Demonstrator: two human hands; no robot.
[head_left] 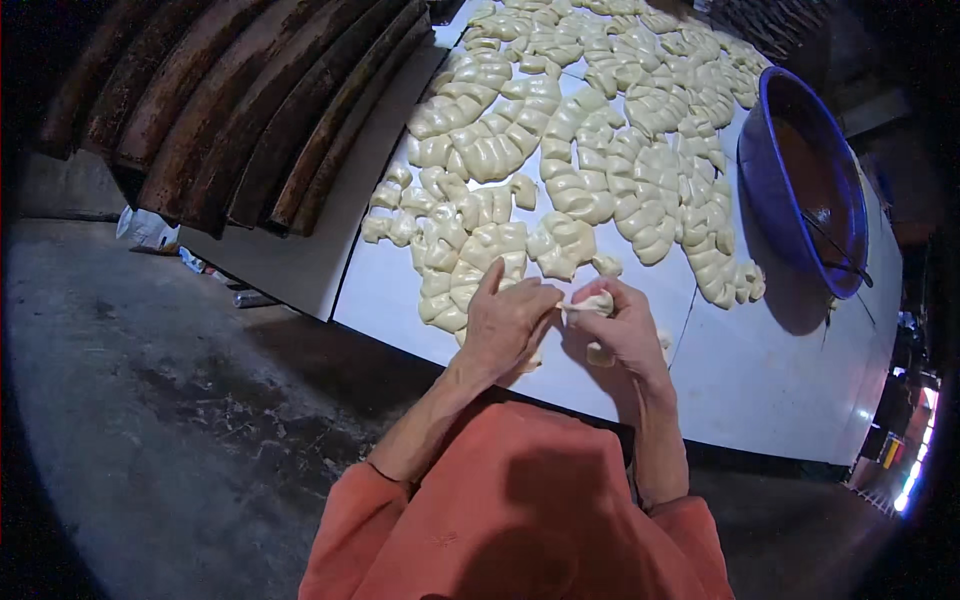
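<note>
Over the near part of the white tabletop, my right hand (628, 332) grips a small piece of pale, soft dough (592, 304), which bulges between its fingers and thumb. A thin end of that piece stretches left to the curled fingers of my left hand (508, 318), which pinch it; its thumb points up and away. Just beyond my hands lie rows of plump, glossy dough pieces (645, 180), pressed side by side in overlapping clusters. A few loose bits sit under and beside my right hand, partly hidden by it.
At the right of the tabletop (760, 370) stands a purple-blue basin (757, 190) holding brown liquid, with a thin dark rod leaning across its rim. Dark, rusty curved trough-like pieces (270, 100) are stacked at the left. Grey floor (150, 400) shows below the table's left edge.
</note>
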